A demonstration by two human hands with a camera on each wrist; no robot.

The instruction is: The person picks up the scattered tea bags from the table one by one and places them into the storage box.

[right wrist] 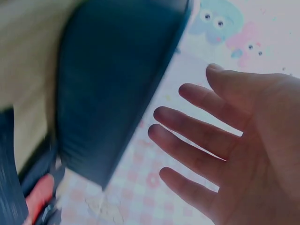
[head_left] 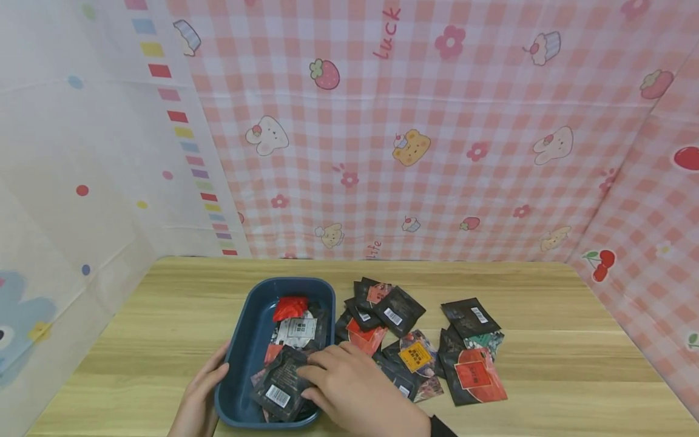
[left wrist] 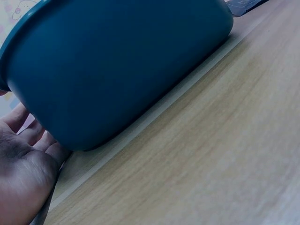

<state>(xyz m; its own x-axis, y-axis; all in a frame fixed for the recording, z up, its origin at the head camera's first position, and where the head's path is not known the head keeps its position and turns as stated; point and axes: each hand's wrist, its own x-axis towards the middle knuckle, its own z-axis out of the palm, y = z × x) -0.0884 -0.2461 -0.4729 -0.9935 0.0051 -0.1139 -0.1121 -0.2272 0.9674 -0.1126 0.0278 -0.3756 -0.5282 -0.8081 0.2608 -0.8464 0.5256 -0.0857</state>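
A dark blue plastic bin [head_left: 236,364] stands on the table with several flat sachets inside. My left hand [head_left: 199,391] rests against its left wall, thumb at the rim; in the left wrist view the palm and loosely bent fingers [left wrist: 35,133] lie along the bin's outside. Over the right rim reaches my right hand [head_left: 355,382], its fingertips beside a black sachet [head_left: 281,379] with a white barcode label. The right wrist view shows that hand's fingers [right wrist: 192,133] spread and holding nothing. A red packet [head_left: 290,308] and a grey-white sachet [head_left: 301,328] lie farther back in the bin.
Right of the bin lies a loose pile of sachets, among them a black one [head_left: 400,311] and a yellow-labelled one [head_left: 415,356]. Farther right is another group with a red-and-black sachet [head_left: 474,376]. A patterned cloth [head_left: 382,182] hangs behind the wooden table [head_left: 568,364].
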